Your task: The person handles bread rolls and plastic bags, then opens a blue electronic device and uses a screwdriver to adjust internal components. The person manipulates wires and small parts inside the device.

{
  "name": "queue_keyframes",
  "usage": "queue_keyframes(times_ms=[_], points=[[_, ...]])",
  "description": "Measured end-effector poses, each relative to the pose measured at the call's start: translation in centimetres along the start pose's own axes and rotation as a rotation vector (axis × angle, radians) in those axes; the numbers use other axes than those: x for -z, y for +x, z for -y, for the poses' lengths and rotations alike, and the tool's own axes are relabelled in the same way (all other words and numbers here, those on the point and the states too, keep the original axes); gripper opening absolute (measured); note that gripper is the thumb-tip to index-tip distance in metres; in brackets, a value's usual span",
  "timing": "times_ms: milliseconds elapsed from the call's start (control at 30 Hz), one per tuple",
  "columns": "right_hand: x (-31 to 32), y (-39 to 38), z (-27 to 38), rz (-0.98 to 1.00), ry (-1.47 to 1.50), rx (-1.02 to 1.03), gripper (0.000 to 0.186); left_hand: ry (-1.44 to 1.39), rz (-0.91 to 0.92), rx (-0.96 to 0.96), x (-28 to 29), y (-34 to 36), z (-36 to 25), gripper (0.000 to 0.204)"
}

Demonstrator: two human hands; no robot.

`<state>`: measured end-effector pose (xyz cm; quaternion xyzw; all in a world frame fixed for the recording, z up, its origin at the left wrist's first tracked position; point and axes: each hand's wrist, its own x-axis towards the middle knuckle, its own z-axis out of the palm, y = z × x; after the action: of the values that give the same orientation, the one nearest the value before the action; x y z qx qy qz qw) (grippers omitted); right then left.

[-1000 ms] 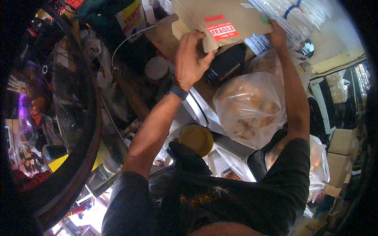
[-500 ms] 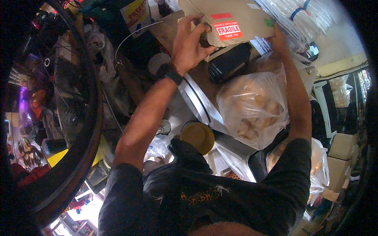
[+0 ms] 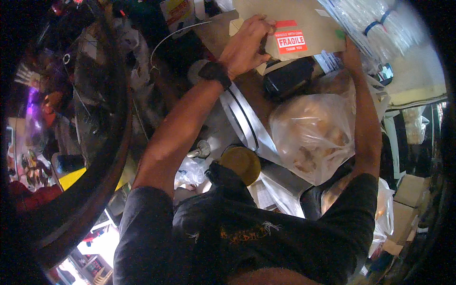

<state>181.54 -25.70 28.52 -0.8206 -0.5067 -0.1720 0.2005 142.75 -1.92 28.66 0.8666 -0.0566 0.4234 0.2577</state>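
Note:
A brown cardboard box [image 3: 327, 40] with a red and white label lies across the top of the view. My left hand [image 3: 249, 42] grips its left end, fingers bent over the top and thumb at the near edge. At the box's right near corner is my right hand [image 3: 350, 54], beside a small green patch; its fingers are partly hidden but appear closed on the edge. A black boxy object [image 3: 287, 78] sits just below the cardboard. Between my forearms rests a translucent plastic bag [image 3: 313, 133] full of tan, rounded items.
Bundled clear plastic sleeves [image 3: 365, 23] lie at the upper right. A large dark wheel rim [image 3: 124, 142] curves along the left. Near my lap are a round yellowish lid or tub [image 3: 241, 165] and another filled plastic bag [image 3: 384, 213]. Cardboard cartons [image 3: 409, 190] stand far right.
The view has shifted, so most things sit slightly right and lower. My left fingers have moved from around the box's left corner to farther over its top. My right hand stays at the right corner.

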Motion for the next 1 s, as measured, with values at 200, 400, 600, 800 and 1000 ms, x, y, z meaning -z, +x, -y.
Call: queue_keyframes(times_ms=[200,400,600,800,1000], points=[[-0.3,-1.5,-3.9,-0.055,0.131,0.101,0.059,0.149,0.051,0.009,-0.7,0.7,-0.6,0.090],[-4.4,-1.8,1.8,-0.248,0.277,-0.150,0.053,0.089,0.039,0.009,0.2,0.3,-0.9,0.084],[1.7,-0.6,-1.9,0.486,0.077,-0.266,0.063,0.045,0.043,0.004,-0.4,0.6,-1.3,0.079],[7.1,-0.1,9.9,0.219,1.066,-0.678,0.064,0.014,0.007,0.118,-1.3,2.8,2.3,0.088],[0.1,2.7,6.1,-0.281,0.811,-0.656,0.068,0.419,0.233,-0.339,1.2,7.7,4.8,0.088]])
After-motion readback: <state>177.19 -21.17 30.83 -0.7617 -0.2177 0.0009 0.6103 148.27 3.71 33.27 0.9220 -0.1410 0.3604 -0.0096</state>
